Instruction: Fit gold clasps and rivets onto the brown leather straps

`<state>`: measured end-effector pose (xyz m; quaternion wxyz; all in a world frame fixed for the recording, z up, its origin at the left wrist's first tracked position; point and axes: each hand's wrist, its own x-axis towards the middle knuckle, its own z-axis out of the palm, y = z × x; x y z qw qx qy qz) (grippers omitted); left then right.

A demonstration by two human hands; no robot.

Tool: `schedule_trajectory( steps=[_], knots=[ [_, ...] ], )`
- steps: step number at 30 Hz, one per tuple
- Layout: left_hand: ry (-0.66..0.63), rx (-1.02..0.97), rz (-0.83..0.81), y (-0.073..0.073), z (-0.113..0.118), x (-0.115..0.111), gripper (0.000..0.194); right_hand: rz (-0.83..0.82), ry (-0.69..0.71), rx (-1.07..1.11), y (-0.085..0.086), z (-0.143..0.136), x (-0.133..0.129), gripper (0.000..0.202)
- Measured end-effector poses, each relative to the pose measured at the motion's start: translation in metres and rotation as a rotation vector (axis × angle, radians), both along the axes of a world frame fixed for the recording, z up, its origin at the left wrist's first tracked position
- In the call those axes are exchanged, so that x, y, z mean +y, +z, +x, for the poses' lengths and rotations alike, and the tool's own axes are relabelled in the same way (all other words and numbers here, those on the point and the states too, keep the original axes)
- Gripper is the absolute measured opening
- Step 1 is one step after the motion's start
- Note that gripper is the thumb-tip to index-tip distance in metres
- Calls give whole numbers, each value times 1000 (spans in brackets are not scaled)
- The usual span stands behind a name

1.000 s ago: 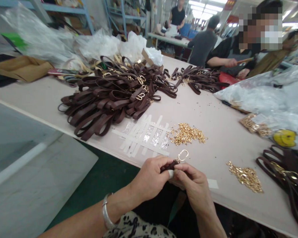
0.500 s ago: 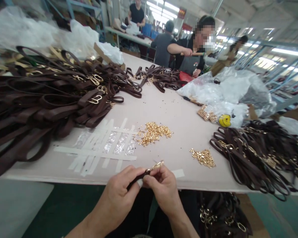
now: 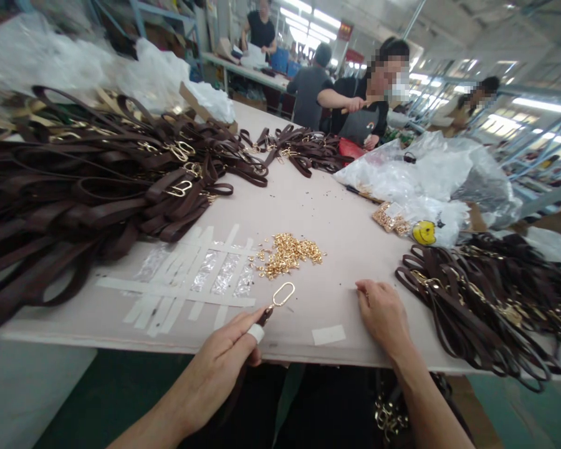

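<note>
My left hand (image 3: 231, 349) is closed on the end of a dark brown strap (image 3: 265, 316), with white tape round one finger. A gold oval ring (image 3: 283, 294) sticks out from that strap end, over the table's front part. My right hand (image 3: 382, 315) rests at the small heap of gold pieces on the right and covers it; its fingertips point down and what they hold, if anything, is hidden. Beyond my left hand lies a larger heap of small gold pieces (image 3: 287, 254).
Brown straps (image 3: 98, 199) are piled on the left, more straps (image 3: 477, 299) on the right. Plastic bags (image 3: 425, 168) lie at the back right. Tape strips (image 3: 177, 290) cross the table (image 3: 308, 212). Across it, a person (image 3: 359, 112) holds a wooden-handled tool.
My right hand has let go of the ring end and moved right to the small gold heap. My left hand still holds the strap, and the ring now stands out in full view.
</note>
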<state>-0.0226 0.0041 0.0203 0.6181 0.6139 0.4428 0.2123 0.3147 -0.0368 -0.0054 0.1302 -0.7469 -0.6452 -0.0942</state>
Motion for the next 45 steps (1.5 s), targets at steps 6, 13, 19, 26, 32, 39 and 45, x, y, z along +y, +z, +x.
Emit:
schedule_trajectory(
  steps=[6, 13, 19, 26, 32, 39, 45],
  knots=[
    [19, -191, -63, -2, 5, 0, 33, -27, 36, -86, -2, 12, 6, 23],
    [172, -294, -239, -10, 17, 2, 18, 147, -40, 619, -4, -34, 2, 22],
    [186, -341, -196, -5, 21, 1, 21, 137, 145, 1211, -2, -139, -11, 15],
    [148, -301, -37, -12, 18, -2, 20, 155, 229, 991, -7, -161, -12, 8],
    [136, -180, 151, -10, 16, -2, 22, 262, 201, 859, -3, -171, -16, 5],
    [96, -117, 246, -8, 15, -4, 22, 211, -34, 1399, -9, -175, -14, 34],
    [33, -103, 92, -10, 16, -3, 19, 143, -63, 1792, 0, -182, -22, 62]
  ],
)
